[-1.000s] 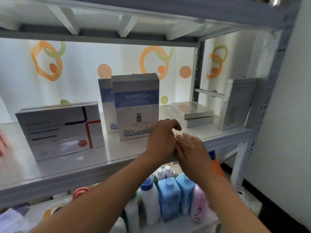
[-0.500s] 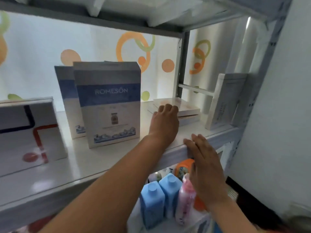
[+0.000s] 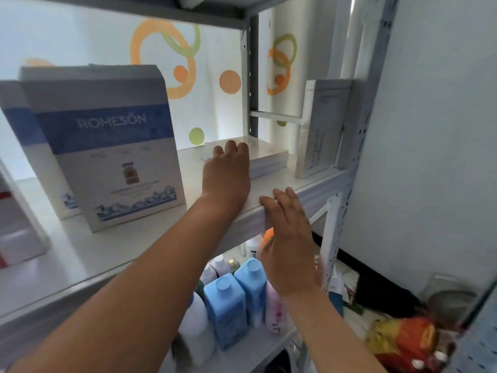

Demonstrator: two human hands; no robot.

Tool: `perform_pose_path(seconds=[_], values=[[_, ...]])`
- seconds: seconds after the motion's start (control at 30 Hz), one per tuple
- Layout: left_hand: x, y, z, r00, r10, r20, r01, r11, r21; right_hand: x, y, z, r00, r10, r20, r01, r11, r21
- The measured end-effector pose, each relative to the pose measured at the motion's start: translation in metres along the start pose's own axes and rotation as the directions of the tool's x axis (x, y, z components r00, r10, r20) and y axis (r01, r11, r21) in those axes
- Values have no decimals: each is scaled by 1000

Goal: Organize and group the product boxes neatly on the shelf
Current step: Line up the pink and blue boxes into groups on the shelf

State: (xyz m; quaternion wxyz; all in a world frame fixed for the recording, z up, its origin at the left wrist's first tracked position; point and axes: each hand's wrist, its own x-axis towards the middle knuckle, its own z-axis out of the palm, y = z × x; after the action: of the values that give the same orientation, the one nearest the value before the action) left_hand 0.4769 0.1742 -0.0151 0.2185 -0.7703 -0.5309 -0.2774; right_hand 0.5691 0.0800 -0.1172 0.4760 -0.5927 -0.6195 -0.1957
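Observation:
Two flat white boxes (image 3: 266,157) lie stacked at the back right of the white shelf (image 3: 113,246). My left hand (image 3: 227,173) lies over their front left corner, fingers laid on the top box. My right hand (image 3: 287,238) is at the shelf's front edge, fingers straight, fingertips touching the edge. A blue and white ROMESON box (image 3: 107,146) stands upright at the left, with a second like box (image 3: 24,135) behind it. A tall white box (image 3: 321,127) stands upright at the far right against the frame.
A white box with red marks (image 3: 13,232) stands at the left edge. Grey shelf uprights (image 3: 250,71) rise at the back and right. On the lower shelf stand blue bottles (image 3: 228,308), white and pink bottles, and a red and yellow packet (image 3: 403,343).
My left hand has moved from the shelf's front edge back and right onto the stacked flat boxes. My right hand stayed at the shelf edge. The view swung right and closer.

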Motion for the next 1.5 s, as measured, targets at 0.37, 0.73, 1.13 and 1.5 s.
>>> perform_pose_path(seconds=[0.37,0.73,1.13,1.5], values=[[-8,1,-14,975,-73,-212,43,989,-145,3,5,-6,998,-20,58,18,999,46],[-81,19,-81,901,-249,-356,-55,747,-663,21,-2,-40,872,176,458,-277,947,163],[-136,14,-160,840,-454,298,227,-205,-952,60,-47,-138,764,448,465,-645,559,521],[-154,-19,-199,900,-344,267,288,10,-958,39,-66,-204,779,390,491,-624,405,669]])
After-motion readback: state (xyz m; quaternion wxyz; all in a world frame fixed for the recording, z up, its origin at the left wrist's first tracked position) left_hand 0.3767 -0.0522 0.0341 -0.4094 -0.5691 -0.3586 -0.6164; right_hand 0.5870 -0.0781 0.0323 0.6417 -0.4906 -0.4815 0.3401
